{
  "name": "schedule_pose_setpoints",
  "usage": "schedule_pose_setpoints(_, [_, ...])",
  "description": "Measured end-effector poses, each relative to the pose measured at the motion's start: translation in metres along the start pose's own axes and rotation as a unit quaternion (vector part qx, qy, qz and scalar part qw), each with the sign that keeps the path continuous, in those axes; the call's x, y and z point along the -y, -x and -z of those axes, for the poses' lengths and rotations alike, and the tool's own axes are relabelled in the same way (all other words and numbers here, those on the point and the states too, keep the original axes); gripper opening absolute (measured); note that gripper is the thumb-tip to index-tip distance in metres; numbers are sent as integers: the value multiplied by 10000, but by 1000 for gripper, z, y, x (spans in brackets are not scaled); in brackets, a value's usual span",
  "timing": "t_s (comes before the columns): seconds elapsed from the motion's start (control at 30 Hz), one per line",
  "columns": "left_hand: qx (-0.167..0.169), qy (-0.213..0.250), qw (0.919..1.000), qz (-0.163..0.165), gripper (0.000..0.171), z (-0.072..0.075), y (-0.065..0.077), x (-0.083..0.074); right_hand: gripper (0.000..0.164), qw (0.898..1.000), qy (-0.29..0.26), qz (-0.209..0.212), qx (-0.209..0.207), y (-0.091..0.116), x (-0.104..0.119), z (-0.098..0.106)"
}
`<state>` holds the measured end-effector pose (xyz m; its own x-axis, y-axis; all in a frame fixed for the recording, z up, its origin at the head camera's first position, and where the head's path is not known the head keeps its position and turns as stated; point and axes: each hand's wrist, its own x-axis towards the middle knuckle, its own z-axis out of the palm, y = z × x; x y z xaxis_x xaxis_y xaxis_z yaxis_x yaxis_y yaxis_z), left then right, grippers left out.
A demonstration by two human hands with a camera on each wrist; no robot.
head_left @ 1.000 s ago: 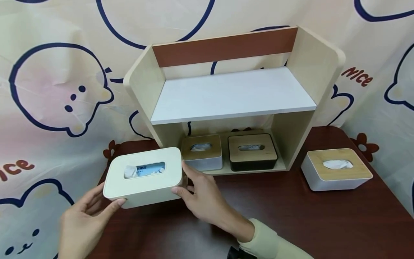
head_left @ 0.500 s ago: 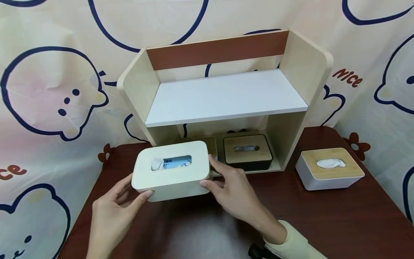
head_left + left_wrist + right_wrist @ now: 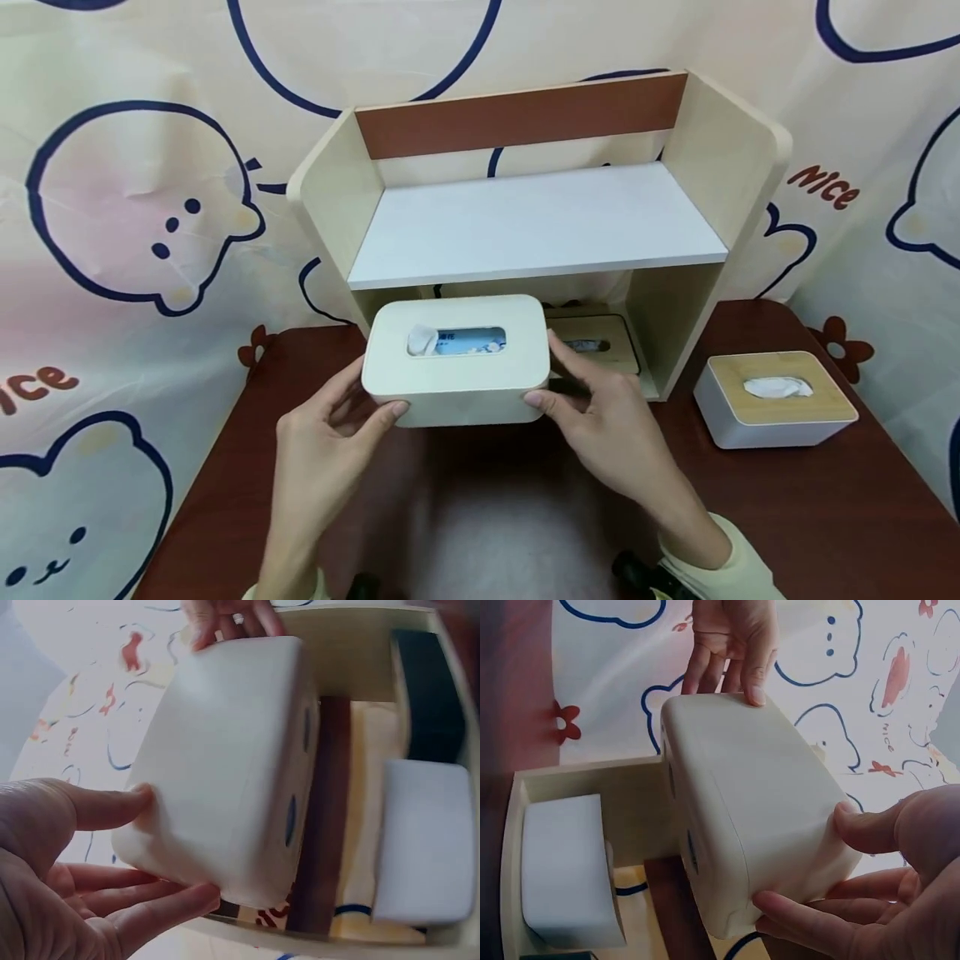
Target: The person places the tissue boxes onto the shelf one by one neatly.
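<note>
Left hand grips one end of a smooth, off-white, rounded rectangular tissue box, its thumb on the front face. Right hand is clamped on the opposite end, its thumb also on the front. Between the two hands, the box turns up a long slot showing a white tuft and a blue printed wrapper. It is held before the lower compartment of a cream wooden shelf unit; whether it touches the unit cannot be told.

Just beyond the right hand's fingertips is a black box with a tan wood-look lid, partly covered. Beside it, beyond the held box, the wrist views show a plain white box in the compartment. Above and beyond both hands runs a flat white shelf, backed by a reddish-brown rail.

Well apart, to the right of the right hand, a white box with a pale wood lid and white tissue in its slot rests on a dark reddish-brown counter.
</note>
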<state>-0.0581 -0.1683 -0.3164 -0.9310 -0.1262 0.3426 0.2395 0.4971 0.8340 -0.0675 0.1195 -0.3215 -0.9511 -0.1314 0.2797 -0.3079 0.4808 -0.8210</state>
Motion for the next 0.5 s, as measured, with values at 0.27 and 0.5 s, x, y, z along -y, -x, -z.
schedule_pose_setpoints(0.27, [197, 212, 9995, -150, 63, -3, -5, -13, 71, 9991, -5, 211, -378, 1, 2, 12])
schedule_pose_setpoints(0.5, [277, 141, 9993, -225, 58, 4, -5, -23, 66, 9977, -145, 340, -568, 0, 7, 18])
